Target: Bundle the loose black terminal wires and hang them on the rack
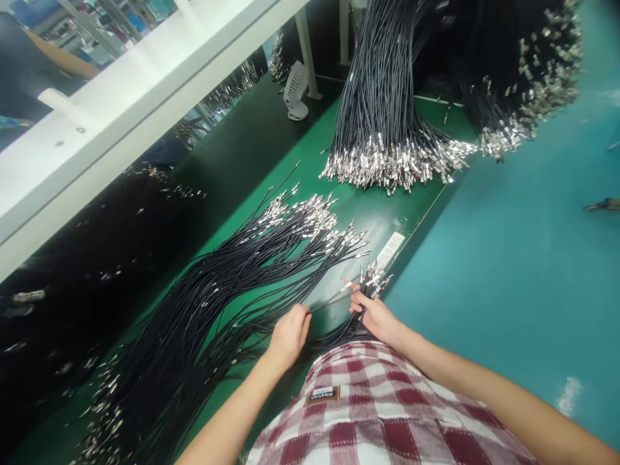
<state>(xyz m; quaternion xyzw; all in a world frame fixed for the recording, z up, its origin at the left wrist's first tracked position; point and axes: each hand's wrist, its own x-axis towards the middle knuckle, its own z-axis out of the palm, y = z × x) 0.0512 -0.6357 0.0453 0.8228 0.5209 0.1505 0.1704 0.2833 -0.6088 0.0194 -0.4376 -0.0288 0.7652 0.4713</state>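
My right hand (371,311) is closed around a small bunch of black cables (362,309) near the table's front edge, their silvery metal ends pointing away from me. Left of it, my left hand (291,332) pinches a single black cable (327,302), which runs up toward the fingers of my right hand. A whitish tip on that cable shows beside my right index finger. Beyond both hands a long pile of black cables (213,284) with metal ends lies across the green table (334,310).
A thick bundle of cables (382,84) fans out at the back, with another dark bundle (508,97) to its right. A small white fan (295,92) stands under the white shelf beam (159,84). A paper label (390,250) sticks to the table edge. A person's arm (62,55) shows behind the beam.
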